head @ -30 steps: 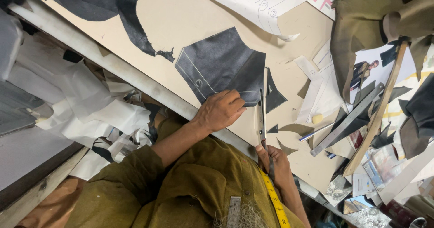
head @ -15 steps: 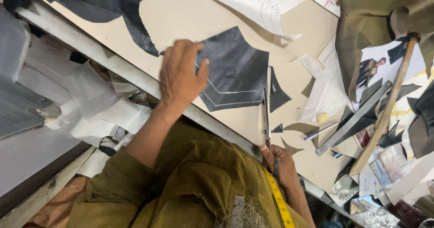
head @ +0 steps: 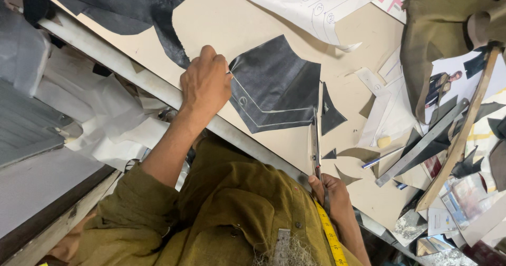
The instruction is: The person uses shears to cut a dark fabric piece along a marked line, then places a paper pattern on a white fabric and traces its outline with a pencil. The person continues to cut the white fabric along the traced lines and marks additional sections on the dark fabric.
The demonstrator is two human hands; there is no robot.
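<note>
Beige cutting surface [head: 253, 23], seen from above and tilted in the frame, with its pale edge running from upper left to lower right. At centre lies a dark grey fabric piece [head: 274, 86] chalked with pale lines. The left hand [head: 205, 81] presses down on its left edge, fingers curled over the cloth, apparently to keep it flat and steady. The right hand [head: 329, 192], at lower centre, has its grip closed around the handles of a pair of scissors [head: 316, 144], whose blades point up the frame and meet the lower right edge of the piece; whether the blades are apart cannot be told. Small dark offcuts [head: 331, 110] lie just right of the blades. A larger dark cloth [head: 116, 2] occupies the upper left, white pattern paper [head: 311, 2] the top. Rulers [head: 421, 144], a blue pen [head: 377, 160] and olive fabric [head: 437, 28] crowd the right. A yellow measuring tape [head: 332, 239] hangs over the olive shirt.
</note>
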